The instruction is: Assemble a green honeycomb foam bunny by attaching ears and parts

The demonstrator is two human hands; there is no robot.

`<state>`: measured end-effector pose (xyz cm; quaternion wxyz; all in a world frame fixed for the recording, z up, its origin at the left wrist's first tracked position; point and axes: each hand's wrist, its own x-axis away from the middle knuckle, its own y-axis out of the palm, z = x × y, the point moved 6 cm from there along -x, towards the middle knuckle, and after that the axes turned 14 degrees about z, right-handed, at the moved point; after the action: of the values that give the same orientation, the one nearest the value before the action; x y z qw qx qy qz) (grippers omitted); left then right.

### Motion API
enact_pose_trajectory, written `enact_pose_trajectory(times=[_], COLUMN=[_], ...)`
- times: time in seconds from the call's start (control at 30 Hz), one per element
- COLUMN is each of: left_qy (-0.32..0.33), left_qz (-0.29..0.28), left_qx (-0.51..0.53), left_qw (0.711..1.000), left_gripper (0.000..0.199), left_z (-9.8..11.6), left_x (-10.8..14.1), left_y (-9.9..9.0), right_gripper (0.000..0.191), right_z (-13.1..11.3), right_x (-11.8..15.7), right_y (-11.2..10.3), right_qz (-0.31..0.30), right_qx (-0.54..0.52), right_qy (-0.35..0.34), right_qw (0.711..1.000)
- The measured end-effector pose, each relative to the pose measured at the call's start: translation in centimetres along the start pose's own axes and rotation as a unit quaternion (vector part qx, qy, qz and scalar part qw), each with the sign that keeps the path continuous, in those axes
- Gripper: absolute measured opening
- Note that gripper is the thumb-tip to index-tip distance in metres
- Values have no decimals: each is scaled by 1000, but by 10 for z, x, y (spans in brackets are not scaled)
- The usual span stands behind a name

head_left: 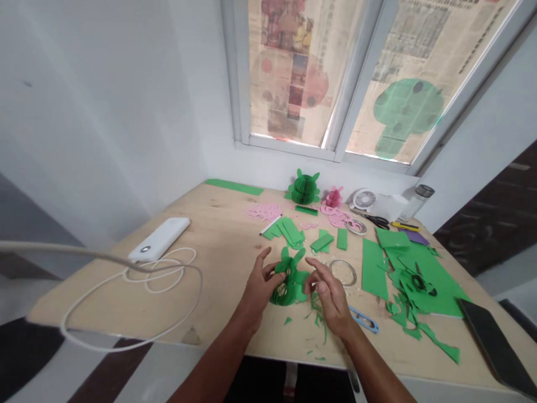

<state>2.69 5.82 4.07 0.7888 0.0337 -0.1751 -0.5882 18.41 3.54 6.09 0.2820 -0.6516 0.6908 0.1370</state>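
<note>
"What lies nearest?"

"Small green scraps (287, 321), on the near-left side of the silver ring (354, 275)."

"And the hands?"

"Just past those, at the green paper figure (293, 294) left of the ring. The left hand (258, 285) pinches its left side between thumb and fingers; the right hand (331, 294), fingers half-curled, is at its right side, and I can't tell whether it grips."

"How would it handle?"

"Featherlight, I'd judge, springy in its layered folds, easily creased. Take the layered body lightly, not the thin ears (298, 256)."

"Farther off?"

"Another green figure (305, 189), beyond the ring and to its left."
</note>
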Motion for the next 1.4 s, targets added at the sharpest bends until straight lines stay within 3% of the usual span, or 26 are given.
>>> enact_pose_trajectory(times=[0.3, 1.0, 1.4], left_qy=[17, 6, -16], left_qz=[12, 3, -11], left_qx=[-7, -30, -19], left_qw=[1000, 1000, 1000], left_gripper=[75, 77, 83], left_z=[-7, -6, -7], left_x=[-7, -11, -10], left_y=[0, 1, 1], right_gripper=[44, 49, 48], right_z=[-3, 2, 3], right_x=[-4, -3, -3], right_y=[-5, -4, -2], right_qz=[38, -36, -38], right_qx=[9, 8, -8], right_qy=[0, 15, 28], right_qw=[999, 999, 999])
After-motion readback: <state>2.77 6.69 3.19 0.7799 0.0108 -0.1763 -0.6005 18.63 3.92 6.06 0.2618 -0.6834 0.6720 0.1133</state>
